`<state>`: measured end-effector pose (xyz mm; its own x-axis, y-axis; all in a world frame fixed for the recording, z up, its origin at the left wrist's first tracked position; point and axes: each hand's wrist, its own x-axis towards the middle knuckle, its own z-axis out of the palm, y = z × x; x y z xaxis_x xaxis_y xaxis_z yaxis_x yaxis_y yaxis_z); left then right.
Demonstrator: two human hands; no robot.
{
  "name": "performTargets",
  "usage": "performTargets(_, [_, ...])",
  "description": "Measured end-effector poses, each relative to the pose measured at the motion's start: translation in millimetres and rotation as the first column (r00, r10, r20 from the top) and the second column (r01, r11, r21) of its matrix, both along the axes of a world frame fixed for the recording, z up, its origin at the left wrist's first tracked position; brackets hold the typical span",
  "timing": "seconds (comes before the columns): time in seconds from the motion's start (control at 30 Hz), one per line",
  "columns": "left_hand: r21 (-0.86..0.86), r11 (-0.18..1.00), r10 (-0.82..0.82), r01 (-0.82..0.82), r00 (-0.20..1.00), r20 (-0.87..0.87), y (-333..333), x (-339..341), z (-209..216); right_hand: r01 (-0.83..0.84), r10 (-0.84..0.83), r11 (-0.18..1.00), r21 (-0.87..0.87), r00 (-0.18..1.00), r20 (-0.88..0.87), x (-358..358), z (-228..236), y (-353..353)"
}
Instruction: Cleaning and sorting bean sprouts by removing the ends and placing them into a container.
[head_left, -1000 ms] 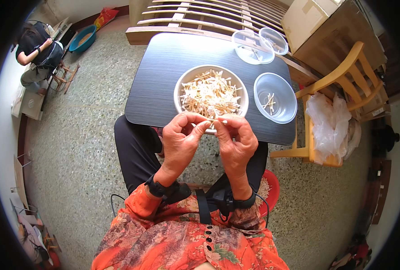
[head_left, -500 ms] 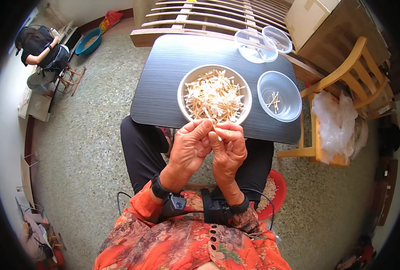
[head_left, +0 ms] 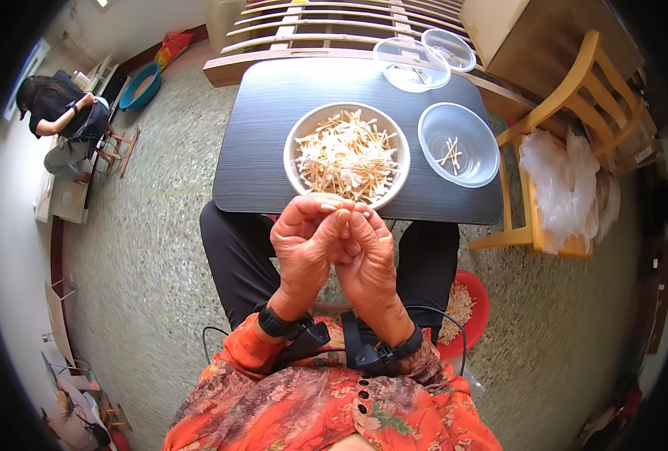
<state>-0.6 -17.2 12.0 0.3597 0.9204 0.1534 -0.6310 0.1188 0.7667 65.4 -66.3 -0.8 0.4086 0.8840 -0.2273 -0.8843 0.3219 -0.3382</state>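
Note:
Both of my hands meet just off the near edge of a white bowl (head_left: 292, 167) heaped with cotton swabs (head_left: 347, 154). Between the fingertips is a cotton swab (head_left: 327, 207), lying roughly sideways, most of its stick hidden by fingers. My left hand (head_left: 304, 239) pinches it with thumb and forefinger. My right hand (head_left: 365, 252) also closes on it, thumb and forefinger beside the left ones. To the right of the white bowl, a translucent bowl (head_left: 475, 167) holds several loose cotton swabs (head_left: 450, 153).
The bowls stand on a dark table (head_left: 262, 120). Two clear tubs (head_left: 413, 83) sit at its far right corner. A wooden chair (head_left: 529, 233) with plastic bags is at the right. A red basin (head_left: 475, 316) of swabs is beside my leg. Another person (head_left: 59, 113) is far left.
The swab has turned from pointing toward me to lying roughly sideways between my fingertips. The hands have drawn closer together, and the whole view has shifted slightly.

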Motion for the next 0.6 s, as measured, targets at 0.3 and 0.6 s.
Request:
performTargets(0.3, [-0.221, 0.958, -0.158, 0.18, 0.981, 0.113, 5, -7, -14, 0.067, -0.057, 0.997, -0.043, 0.977, 0.204, 2, 6, -3])
performTargets(0.6, [-0.555, 0.743, -0.275, 0.374, 0.927, 0.257, 9, -6, -5, 0.38, -0.272, 0.924, 0.041, 0.579, 0.769, 3, -3, 3])
